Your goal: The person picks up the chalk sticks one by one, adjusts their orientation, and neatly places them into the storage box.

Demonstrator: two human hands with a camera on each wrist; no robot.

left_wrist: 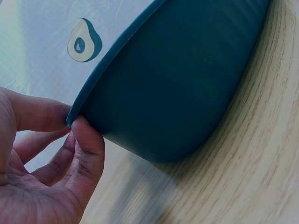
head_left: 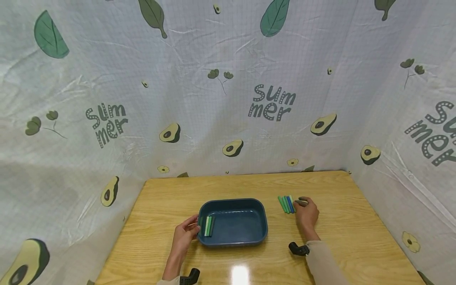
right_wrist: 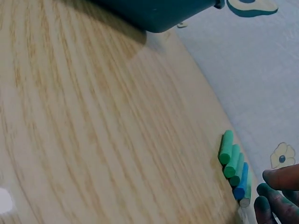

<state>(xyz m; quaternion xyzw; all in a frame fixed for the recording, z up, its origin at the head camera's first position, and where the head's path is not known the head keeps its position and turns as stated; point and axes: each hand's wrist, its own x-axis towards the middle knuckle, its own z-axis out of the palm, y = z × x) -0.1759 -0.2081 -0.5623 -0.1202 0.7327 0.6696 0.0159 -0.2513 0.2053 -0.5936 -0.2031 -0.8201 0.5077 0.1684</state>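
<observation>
A dark blue plastic basin (head_left: 236, 242) stands on the table. My left hand (head_left: 186, 233) pinches its left rim between thumb and fingers; the left wrist view shows the basin wall (left_wrist: 163, 88) close up. Inside, at the left end, green chalk sticks (head_left: 209, 226) lie side by side, one paler than the others. To the right of the basin is a slanted row of chalk sticks (right_wrist: 226, 147), several green, one blue (right_wrist: 241, 181) and one pale (right_wrist: 246, 193). At the right end of this row is my right hand (head_left: 308, 213), fingers slightly bent and fingertips stained dark green.
The light wood table (head_left: 171, 189) meets a hanging white sheet (head_left: 199, 118) printed with avocados, leaves and lettering at the back and both sides. A glare spot (head_left: 240, 274) shows near the front. Each wrist wears a small black camera (head_left: 298, 249).
</observation>
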